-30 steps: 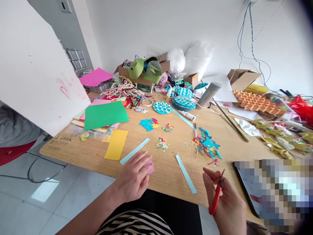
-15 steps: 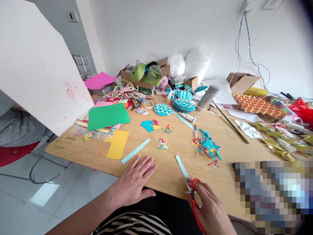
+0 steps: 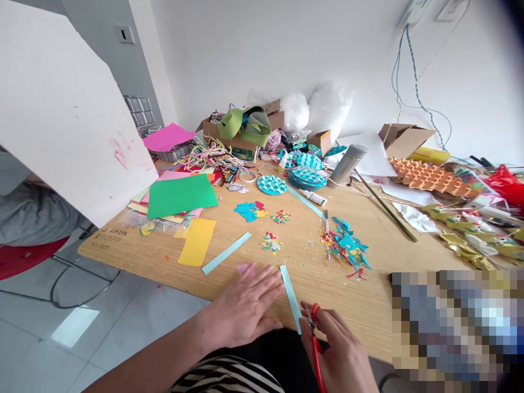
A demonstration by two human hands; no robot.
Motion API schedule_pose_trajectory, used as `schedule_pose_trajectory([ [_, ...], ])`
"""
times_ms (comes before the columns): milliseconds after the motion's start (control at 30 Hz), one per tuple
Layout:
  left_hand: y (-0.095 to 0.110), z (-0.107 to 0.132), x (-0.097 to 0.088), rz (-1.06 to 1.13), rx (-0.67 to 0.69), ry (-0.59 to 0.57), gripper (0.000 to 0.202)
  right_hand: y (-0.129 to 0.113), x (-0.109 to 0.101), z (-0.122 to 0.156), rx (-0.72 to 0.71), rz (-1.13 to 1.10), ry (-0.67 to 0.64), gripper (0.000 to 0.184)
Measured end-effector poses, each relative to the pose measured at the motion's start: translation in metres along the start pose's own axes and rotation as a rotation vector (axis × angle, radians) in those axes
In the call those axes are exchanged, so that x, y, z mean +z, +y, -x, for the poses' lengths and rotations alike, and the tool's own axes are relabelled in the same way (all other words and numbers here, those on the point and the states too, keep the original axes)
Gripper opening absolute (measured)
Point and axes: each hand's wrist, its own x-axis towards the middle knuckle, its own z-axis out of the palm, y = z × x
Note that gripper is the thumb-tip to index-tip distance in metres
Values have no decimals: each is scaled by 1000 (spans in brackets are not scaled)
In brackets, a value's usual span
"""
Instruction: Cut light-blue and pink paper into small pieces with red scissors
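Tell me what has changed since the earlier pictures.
The right hand, holding the red-handled scissors, has moved left to the near end of the light blue strip between the hands. That strip has shifted left. The left hand has slid right, and the purple paper now shows at its far edge. Nothing was visibly let go. The yellow paper and green sheet stayed put.

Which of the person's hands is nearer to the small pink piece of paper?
Left. The left hand covers part of the pink paper, whose far end shows just beyond it. The right hand is farther off, to the right, holding red-handled scissors.
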Motion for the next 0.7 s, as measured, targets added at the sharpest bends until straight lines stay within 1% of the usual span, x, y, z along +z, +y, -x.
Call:
schedule_pose_trajectory([
  [100,6,-18,9,36,61,3,63,4,-8,2,28,-17,82,11],
  [167,5,-26,15,48,48,-8,62,7,-13,6,69,-16,104,12],
  [267,-1,-31,21,71,46,-46,61,10,-17,12,116,-19,108,14],
  [367,-6,-31,21,101,58,-62,59,11,-16,13,37,-26,25,18],
  [433,-7,-31,19,117,55,-52,58,9,-14,12,-31,-45,-63,23],
  [500,-7,-31,16,131,54,-44,57,6,-11,11,-54,-73,-124,23],
  [600,-7,-31,9,155,55,-39,55,5,-6,11,-39,-110,-141,19],
  [700,-10,-27,-1,168,47,-26,53,9,0,14,-28,-127,-137,18],
])
